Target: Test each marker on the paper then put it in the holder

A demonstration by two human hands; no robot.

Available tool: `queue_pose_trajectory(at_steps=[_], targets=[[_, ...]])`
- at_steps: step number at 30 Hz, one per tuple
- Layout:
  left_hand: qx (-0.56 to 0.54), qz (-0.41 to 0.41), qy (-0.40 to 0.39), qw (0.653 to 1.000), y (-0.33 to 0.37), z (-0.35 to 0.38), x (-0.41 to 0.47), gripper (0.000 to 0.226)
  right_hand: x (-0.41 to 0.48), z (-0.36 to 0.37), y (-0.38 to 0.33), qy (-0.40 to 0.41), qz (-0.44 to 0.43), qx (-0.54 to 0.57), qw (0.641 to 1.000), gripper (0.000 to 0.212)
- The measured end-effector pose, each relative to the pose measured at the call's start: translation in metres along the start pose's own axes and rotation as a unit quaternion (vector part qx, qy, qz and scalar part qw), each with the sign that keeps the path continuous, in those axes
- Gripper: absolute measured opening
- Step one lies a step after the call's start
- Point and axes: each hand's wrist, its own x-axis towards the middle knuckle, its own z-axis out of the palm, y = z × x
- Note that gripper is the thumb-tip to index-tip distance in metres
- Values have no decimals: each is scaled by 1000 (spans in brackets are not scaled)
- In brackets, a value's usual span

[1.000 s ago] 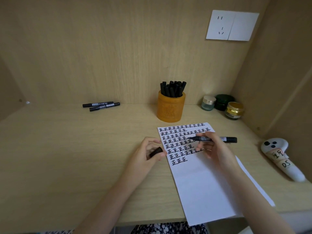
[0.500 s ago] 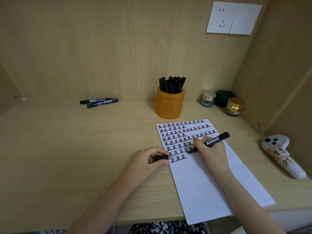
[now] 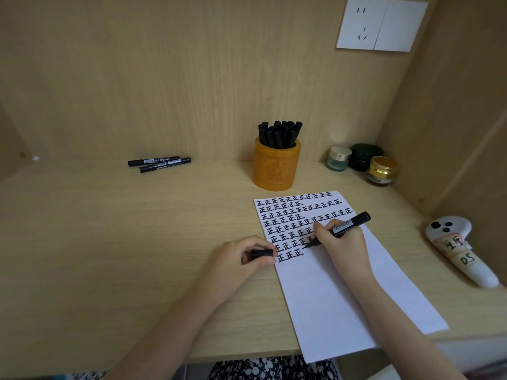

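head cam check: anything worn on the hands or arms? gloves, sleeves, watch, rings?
Nothing visible. The left hand and right hand have no gloves. The left forearm and right forearm are uncovered to the frame edge: no sleeves, watch or bracelet in view. Rings: too small to tell. The only clothing showing is black-and-white patterned fabric below the desk.

The white paper [image 3: 329, 297] is covered in rows of black marks [image 3: 296, 215]; at twelve o'clock, the amber holder [image 3: 275, 168] is filled with black markers [image 3: 279, 134].
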Motion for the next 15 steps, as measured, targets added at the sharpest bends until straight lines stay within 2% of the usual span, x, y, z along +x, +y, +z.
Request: queue_pose_trajectory(at_steps=[5, 15], targets=[[1, 2, 2, 1000, -3, 0, 0, 14, 1, 0, 0, 16, 0, -11, 1000, 29], [4, 3, 4, 1000, -4, 0, 0, 14, -1, 0, -1, -4, -1, -8, 1000, 27]])
